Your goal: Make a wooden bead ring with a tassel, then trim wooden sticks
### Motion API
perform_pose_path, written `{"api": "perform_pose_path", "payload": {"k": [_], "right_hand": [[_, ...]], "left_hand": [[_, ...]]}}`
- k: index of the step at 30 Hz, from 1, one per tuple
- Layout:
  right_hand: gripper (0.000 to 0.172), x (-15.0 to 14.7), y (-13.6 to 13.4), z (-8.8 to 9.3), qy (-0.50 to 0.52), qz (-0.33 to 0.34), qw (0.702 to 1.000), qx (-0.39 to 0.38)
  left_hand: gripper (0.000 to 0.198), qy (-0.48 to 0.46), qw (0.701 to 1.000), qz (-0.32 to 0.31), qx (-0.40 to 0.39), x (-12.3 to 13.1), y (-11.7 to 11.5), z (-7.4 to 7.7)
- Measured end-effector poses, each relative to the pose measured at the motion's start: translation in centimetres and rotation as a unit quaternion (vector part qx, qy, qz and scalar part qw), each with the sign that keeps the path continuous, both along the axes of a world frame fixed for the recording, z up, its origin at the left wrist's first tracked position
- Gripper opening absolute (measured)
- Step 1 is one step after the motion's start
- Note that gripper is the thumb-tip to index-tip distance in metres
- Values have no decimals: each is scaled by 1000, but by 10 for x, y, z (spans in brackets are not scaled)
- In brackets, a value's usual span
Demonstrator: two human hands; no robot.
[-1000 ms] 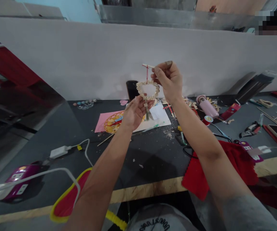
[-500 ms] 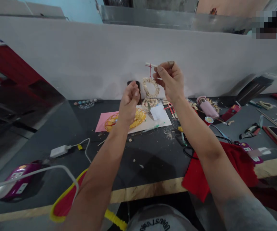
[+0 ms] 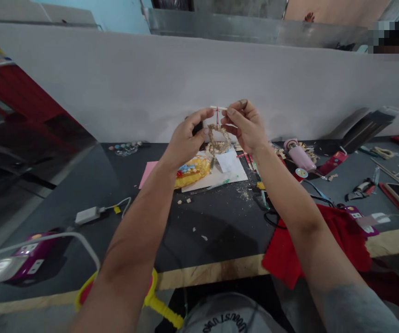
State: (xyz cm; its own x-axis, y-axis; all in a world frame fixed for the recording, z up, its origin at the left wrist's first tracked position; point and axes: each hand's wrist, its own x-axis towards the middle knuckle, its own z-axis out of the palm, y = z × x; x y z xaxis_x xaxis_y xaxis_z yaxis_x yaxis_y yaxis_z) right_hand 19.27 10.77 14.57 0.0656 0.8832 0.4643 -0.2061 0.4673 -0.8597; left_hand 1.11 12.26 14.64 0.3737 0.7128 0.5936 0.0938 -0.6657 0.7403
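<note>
The right hand (image 3: 247,124) pinches one white stick (image 3: 215,107); the left hand (image 3: 186,139), thumb and forefinger parted, meets its other end. One pale ring (image 3: 226,135) hangs below by red cord (image 3: 217,118), above the worktop (image 3: 216,231).

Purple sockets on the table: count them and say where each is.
2: the left socket at the table's left end, near the front edge, and the right socket by the red cloth. Others may be hidden.
</note>
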Motion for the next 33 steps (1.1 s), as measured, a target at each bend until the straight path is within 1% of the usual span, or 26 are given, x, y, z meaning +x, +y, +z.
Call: {"api": "perform_pose_path", "payload": {"k": [3, 5, 7, 10, 15, 19, 21, 24, 27, 30, 33], "right_hand": [[37, 1, -5, -2, -7, -10, 1000, -9], [35, 1, -7, -4, -13, -15, 1000, -8], [35, 2, -9, -6, -16, -15, 1000, -2], [35, 3, -11, -8, -15, -13, 1000, 4], [36, 6, -17, -11, 6, 2, 1000, 0], [37, 9, -20, -17, 20, -3, 1000, -12], [38, 10, -22, -20, 33, -1, 999, -19], [40, 12, -30, -26, 45, 10, 998, -40], [41, 13, -44, -34, 42, 18, 997, -68], [39, 15, -64, -46, 47, 27, 994, -97], [38, 17, -87, -60, 49, 38, 989, -136]], "left_hand": [[30, -43, 994, -29, -97, 0, -11, 9], [30, -48, 990, -39, -124, 1, -15, 11], [33, -32, 991, -40, -121, 2, -16, 9], [37, 13, 995, -22, -94, 3, -15, 3], [29, 80, 995, 5, -65, 5, -20, -4], [29, 89, 993, 27, -70, 5, -27, -6], [31, 87, 993, 24, -81, 4, -31, -8], [33, 87, 990, 6, -109, 1, -39, -14], [35, 91, 986, -5, -140, -2, -52, -24], [36, 97, 981, -7, -168, -5, -70, -38], [35, 99, 973, -19, -206, -6, -94, -51]]}}
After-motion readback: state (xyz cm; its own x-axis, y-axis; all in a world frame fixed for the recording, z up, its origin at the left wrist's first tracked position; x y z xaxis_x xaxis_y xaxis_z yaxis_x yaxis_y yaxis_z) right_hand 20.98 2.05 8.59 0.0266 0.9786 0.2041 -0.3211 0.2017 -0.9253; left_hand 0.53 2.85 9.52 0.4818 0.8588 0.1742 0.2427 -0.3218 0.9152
